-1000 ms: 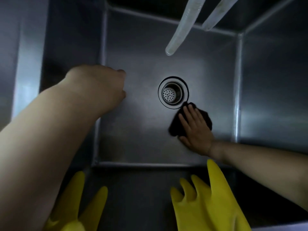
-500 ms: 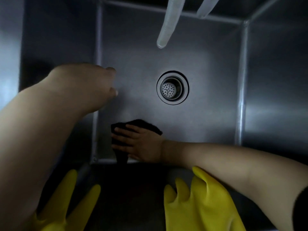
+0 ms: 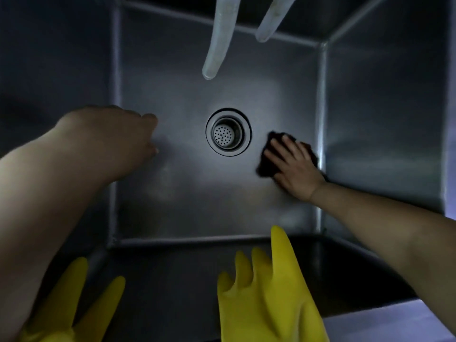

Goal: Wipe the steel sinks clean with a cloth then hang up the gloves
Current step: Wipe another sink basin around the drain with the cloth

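A deep steel sink [image 3: 187, 198] fills most of the frame. In the middle of its floor sits a round drain strainer [image 3: 228, 132] with small holes. Right of the drain, near the right wall, a dark cloth [image 3: 267, 166] lies flat on the floor. Two yellow gloves [image 3: 266, 299] hang over the near rim, at the bottom of the frame.

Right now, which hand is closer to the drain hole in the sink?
Right. The right hand presses the dark cloth on the sink floor just right of the drain. The left hand is farther away, by the left wall.
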